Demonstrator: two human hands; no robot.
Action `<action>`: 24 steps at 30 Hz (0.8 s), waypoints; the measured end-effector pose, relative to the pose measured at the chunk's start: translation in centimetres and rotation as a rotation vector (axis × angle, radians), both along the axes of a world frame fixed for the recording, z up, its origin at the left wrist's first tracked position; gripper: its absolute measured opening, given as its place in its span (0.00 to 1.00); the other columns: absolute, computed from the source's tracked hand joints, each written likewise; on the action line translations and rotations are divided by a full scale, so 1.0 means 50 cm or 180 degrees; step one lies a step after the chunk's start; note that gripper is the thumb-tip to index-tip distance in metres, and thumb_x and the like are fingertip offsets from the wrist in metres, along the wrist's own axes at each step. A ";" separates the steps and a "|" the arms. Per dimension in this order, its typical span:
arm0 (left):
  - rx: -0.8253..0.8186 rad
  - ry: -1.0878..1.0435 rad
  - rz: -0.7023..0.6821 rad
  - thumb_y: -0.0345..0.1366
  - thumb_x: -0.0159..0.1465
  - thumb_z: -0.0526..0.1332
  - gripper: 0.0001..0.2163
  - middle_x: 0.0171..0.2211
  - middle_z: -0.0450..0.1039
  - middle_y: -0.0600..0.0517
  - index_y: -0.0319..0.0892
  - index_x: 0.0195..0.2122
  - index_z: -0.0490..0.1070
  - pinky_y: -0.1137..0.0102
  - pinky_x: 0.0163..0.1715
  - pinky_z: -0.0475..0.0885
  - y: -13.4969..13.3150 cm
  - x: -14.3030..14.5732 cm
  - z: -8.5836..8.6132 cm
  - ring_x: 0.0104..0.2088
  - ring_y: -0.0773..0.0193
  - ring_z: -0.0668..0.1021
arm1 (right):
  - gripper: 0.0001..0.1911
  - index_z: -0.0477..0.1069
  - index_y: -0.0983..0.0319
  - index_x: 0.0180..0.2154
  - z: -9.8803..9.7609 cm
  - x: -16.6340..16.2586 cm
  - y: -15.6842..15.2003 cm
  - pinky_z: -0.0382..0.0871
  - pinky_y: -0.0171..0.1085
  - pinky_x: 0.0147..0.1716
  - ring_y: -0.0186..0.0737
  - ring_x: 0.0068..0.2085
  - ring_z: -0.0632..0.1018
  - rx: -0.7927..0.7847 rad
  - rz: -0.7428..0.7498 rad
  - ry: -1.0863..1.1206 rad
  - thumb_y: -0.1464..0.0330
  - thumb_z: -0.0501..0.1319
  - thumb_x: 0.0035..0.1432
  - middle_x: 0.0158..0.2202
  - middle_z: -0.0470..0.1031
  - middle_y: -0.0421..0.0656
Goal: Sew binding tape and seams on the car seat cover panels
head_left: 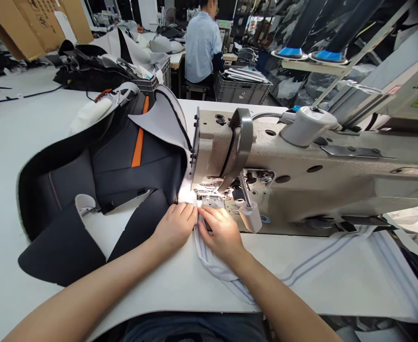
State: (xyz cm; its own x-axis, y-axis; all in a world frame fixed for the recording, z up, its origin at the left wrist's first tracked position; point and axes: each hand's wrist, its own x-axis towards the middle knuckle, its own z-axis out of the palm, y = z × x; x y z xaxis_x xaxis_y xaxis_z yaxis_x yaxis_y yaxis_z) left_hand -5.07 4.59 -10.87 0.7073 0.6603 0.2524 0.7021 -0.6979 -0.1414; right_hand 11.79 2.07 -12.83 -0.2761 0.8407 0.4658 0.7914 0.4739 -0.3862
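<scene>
My left hand (175, 227) rests on the edge of a dark neoprene garment (116, 161) with an orange stripe (138, 142), close to the presser foot (204, 194) of an industrial sewing machine (283, 166). My right hand (220, 232) presses a white tape with grey stripes (218, 273) against the machine's needle plate. The tape runs back under my right forearm and out along the table to the right. My fingers hide the exact point where tape meets garment.
The machine's beige arm fills the right side, above a white work table (34, 133). Beyond it, a seated co-worker (202, 47) works at another bench. Grey crates (240, 92) hold stacked pieces, and a cardboard box (26, 28) hangs at the top left.
</scene>
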 end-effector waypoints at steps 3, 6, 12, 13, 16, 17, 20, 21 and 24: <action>-0.0132 -0.0191 -0.0001 0.26 0.64 0.52 0.09 0.36 0.69 0.46 0.36 0.43 0.69 0.65 0.34 0.64 0.019 0.002 -0.004 0.37 0.57 0.69 | 0.19 0.70 0.66 0.52 -0.005 -0.001 0.005 0.71 0.44 0.41 0.47 0.43 0.72 -0.0013 -0.0003 -0.0197 0.68 0.54 0.60 0.52 0.71 0.49; -0.0257 -0.0217 0.0051 0.26 0.63 0.52 0.09 0.37 0.69 0.45 0.36 0.42 0.68 0.65 0.34 0.64 0.031 0.001 -0.007 0.38 0.56 0.69 | 0.19 0.69 0.67 0.52 -0.006 -0.001 0.009 0.70 0.44 0.40 0.47 0.41 0.71 -0.0012 -0.0004 -0.0292 0.69 0.53 0.61 0.53 0.70 0.49; -0.0393 -0.0203 0.0103 0.26 0.63 0.53 0.09 0.38 0.69 0.45 0.36 0.43 0.68 0.64 0.35 0.65 0.033 0.001 -0.007 0.39 0.56 0.69 | 0.19 0.69 0.67 0.52 -0.005 -0.001 0.011 0.69 0.44 0.40 0.45 0.38 0.70 0.0035 0.0039 -0.0345 0.69 0.53 0.60 0.52 0.71 0.49; -0.0411 -0.0205 0.0119 0.26 0.63 0.53 0.09 0.38 0.69 0.45 0.36 0.43 0.68 0.64 0.36 0.65 0.033 0.002 -0.007 0.39 0.56 0.69 | 0.19 0.69 0.67 0.52 -0.005 -0.001 0.011 0.69 0.44 0.40 0.45 0.37 0.70 0.0051 0.0034 -0.0345 0.69 0.53 0.60 0.52 0.71 0.49; -0.0485 -0.0205 0.0158 0.26 0.63 0.53 0.09 0.38 0.69 0.45 0.36 0.42 0.69 0.64 0.36 0.65 0.034 0.004 -0.005 0.40 0.55 0.69 | 0.19 0.69 0.66 0.52 -0.005 -0.002 0.012 0.69 0.44 0.40 0.45 0.37 0.70 0.0060 -0.0005 -0.0384 0.70 0.53 0.61 0.51 0.71 0.48; -0.0525 -0.0208 0.0174 0.26 0.63 0.53 0.09 0.39 0.69 0.45 0.36 0.42 0.69 0.63 0.36 0.65 0.035 0.005 -0.003 0.40 0.55 0.69 | 0.19 0.70 0.66 0.52 -0.006 -0.002 0.012 0.68 0.44 0.40 0.45 0.37 0.70 0.0058 -0.0024 -0.0398 0.70 0.52 0.61 0.51 0.71 0.48; -0.0641 -0.0227 0.0193 0.27 0.64 0.52 0.08 0.38 0.69 0.46 0.37 0.41 0.70 0.63 0.37 0.65 0.041 0.010 0.002 0.40 0.54 0.68 | 0.18 0.70 0.66 0.51 -0.005 0.000 0.013 0.68 0.43 0.40 0.44 0.36 0.70 0.0047 -0.0085 -0.0416 0.71 0.52 0.61 0.50 0.72 0.49; -0.0659 -0.0228 0.0188 0.27 0.64 0.52 0.09 0.38 0.69 0.46 0.37 0.40 0.70 0.63 0.37 0.65 0.043 0.011 0.003 0.40 0.54 0.68 | 0.18 0.70 0.66 0.51 -0.005 0.000 0.013 0.68 0.43 0.40 0.44 0.36 0.70 0.0049 -0.0090 -0.0415 0.71 0.52 0.61 0.50 0.72 0.49; -0.0647 -0.0235 0.0134 0.25 0.64 0.51 0.09 0.37 0.68 0.45 0.36 0.40 0.70 0.63 0.37 0.65 0.050 0.011 0.004 0.39 0.54 0.68 | 0.17 0.70 0.66 0.50 -0.005 0.000 0.013 0.68 0.43 0.39 0.44 0.36 0.70 0.0050 -0.0077 -0.0413 0.71 0.52 0.61 0.49 0.72 0.49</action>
